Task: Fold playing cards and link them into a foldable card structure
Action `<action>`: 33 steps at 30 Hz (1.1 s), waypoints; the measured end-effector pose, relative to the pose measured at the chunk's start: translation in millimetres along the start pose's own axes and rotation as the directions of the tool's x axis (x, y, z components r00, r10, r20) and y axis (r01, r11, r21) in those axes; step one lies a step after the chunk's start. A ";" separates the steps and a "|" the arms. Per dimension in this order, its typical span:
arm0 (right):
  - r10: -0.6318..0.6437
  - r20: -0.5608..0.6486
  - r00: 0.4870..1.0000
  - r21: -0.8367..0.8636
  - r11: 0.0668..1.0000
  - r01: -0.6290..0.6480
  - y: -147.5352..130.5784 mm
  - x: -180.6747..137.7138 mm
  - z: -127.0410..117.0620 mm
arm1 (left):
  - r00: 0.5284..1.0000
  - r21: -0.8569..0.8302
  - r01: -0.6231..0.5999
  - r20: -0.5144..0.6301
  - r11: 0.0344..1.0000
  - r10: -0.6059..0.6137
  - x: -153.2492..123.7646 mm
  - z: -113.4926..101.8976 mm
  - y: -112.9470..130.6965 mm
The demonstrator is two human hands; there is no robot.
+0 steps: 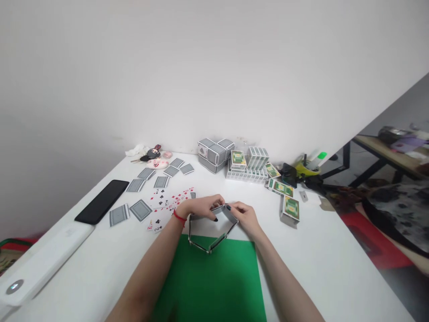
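A ring of folded playing cards [200, 246], joined end to end into an angular loop, stands on its edge over the far border of a green sheet [214, 281]. My left hand [204, 207], with a red cord at the wrist, pinches the ring's far left side between thumb and fingers. On the far right side, my right hand [244, 216] grips the same ring, its fingertips close to those of the left. Part of the ring's far edge is hidden behind my fingers. To the left lie face-up playing cards [161, 197], some partly covered by my left forearm.
Face-down cards [140, 210] are scattered at the left, near a black phone [102, 201] and a long white device [47, 261]. Behind my hands stand a built card block [214, 154] and stacked card boxes [247, 174]. A single card box [290, 210] sits at the right.
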State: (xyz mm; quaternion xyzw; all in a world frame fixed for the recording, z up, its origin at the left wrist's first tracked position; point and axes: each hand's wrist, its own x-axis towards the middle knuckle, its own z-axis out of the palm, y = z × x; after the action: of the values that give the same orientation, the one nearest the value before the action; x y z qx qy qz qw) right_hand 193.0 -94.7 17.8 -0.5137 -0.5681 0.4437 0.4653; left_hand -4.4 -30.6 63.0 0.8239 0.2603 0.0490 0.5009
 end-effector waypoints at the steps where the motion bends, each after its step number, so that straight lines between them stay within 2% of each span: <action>1: -0.011 -0.005 1.000 -0.004 1.000 0.011 0.0 0.3 0.3 | 1.000 -0.018 0.000 0.020 1.000 0.001 -4.4 -2.0 0.3; 7: -0.061 -0.022 0.998 -0.047 0.997 0.060 -0.5 1.3 1.9 | 0.995 -0.054 0.089 0.057 0.995 -0.086 -36.0 -20.4 -5.7; 12: -0.084 -0.034 0.996 -0.078 0.994 0.081 0.8 1.3 2.3 | 1.000 -0.081 -0.020 -0.010 0.997 0.020 -25.4 -17.7 -8.0; 17: -0.116 0.017 0.993 -0.041 0.992 0.116 -1.0 2.8 2.0 | 0.987 -0.035 -0.159 0.009 0.987 0.159 -12.2 -8.2 4.2; 23: -0.094 0.106 0.990 -0.037 0.994 0.099 -3.3 3.3 1.6 | 0.985 0.007 -0.169 -0.038 0.986 0.169 -12.9 -5.0 9.4; 29: 0.003 -0.001 1.000 -0.041 0.999 -0.003 -0.6 1.1 4.1 | 0.964 -0.057 -0.262 -0.064 0.963 0.258 -16.9 -7.4 4.9; 33: -0.008 0.017 1.000 -0.024 1.000 0.009 1.7 2.1 4.5 | 0.974 -0.075 -0.225 -0.029 0.971 0.224 -20.6 -9.9 5.4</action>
State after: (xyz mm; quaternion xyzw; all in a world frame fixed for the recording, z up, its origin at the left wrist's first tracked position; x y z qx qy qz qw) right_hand 188.8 -92.7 15.5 -0.5130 -0.5794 0.4392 0.4562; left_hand -23.5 -34.5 76.2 0.8274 0.1684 0.1236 0.5213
